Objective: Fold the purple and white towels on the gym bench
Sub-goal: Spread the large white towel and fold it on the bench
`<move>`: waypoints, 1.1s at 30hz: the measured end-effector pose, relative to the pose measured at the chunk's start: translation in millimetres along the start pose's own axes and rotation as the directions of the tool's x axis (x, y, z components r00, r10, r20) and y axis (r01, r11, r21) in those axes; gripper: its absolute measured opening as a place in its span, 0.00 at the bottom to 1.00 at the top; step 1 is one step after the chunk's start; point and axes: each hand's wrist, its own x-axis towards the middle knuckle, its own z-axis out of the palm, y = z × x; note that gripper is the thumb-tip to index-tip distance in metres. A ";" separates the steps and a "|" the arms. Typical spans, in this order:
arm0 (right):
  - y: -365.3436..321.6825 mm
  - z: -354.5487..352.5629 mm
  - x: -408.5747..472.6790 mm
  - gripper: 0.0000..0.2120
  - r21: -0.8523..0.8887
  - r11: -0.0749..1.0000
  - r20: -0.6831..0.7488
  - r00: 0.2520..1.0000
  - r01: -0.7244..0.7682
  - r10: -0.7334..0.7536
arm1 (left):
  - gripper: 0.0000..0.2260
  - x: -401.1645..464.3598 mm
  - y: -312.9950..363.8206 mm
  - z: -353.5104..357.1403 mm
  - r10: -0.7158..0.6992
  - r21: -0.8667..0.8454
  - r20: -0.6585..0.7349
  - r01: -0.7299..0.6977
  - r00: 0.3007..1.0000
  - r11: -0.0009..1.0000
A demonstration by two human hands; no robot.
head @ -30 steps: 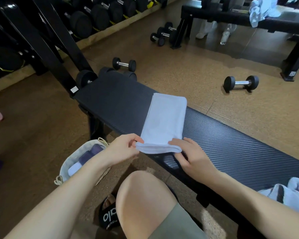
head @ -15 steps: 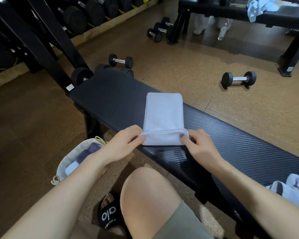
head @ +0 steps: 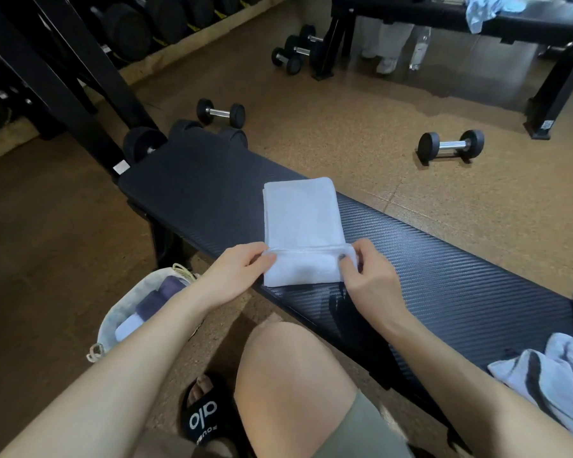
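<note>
Here, in the head view, your left hand (head: pixel 237 271) pinches the near left corner of the white towel (head: pixel 303 226) and your right hand (head: pixel 366 276) pinches the near right corner, fingers curled on its turned-up hem. The towel lies folded on the gym bench (head: pixel 444 276), stretching away from both hands. Below your left forearm sits a drawstring bag (head: pixel 126 312); right of your right arm lies a crumpled pale towel (head: pixel 556 375).

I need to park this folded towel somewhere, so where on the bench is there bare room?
Two bare patches on the bench: one between the white towel and the bench's left end by the rollers, one between your right hand and the crumpled towels at the right end. That right end is crowded; both hands pinch the towel's near edge.
</note>
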 end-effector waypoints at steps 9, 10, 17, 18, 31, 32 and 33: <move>-2.5 6.1 4.8 0.08 -0.065 0.998 -0.038 0.999 -0.005 0.003 | 0.05 6.7 1.3 4.8 -0.145 -0.045 -0.072 0.142 0.987 0.989; -1.5 5.8 6.3 0.09 -0.083 0.997 -0.039 0.999 0.007 -0.011 | 0.04 7.4 3.6 6.5 -0.153 -0.035 -0.093 0.151 0.984 0.988; 1.9 4.1 8.6 0.07 -0.198 0.961 -0.051 0.977 0.193 -0.206 | 0.14 7.7 19.7 11.2 -0.105 0.264 -0.210 0.160 0.972 0.951; 3.7 4.2 10.5 0.04 -0.236 0.941 -0.036 0.966 0.242 -0.258 | 0.16 7.8 22.3 10.7 -0.058 0.317 -0.241 0.135 0.969 0.939; 22.7 -30.4 34.3 0.18 -0.458 0.497 0.485 0.676 0.737 -0.555 | 0.14 6.7 0.2 7.5 0.388 0.556 0.140 -0.397 0.911 0.730; 22.4 -30.4 37.1 0.17 -0.458 0.498 0.493 0.677 0.736 -0.547 | 0.16 5.4 1.8 5.5 0.377 0.542 0.150 -0.395 0.914 0.742; 22.1 -30.0 40.4 0.16 -0.461 0.491 0.492 0.674 0.739 -0.551 | 0.18 4.5 3.7 4.3 0.378 0.538 0.156 -0.399 0.913 0.742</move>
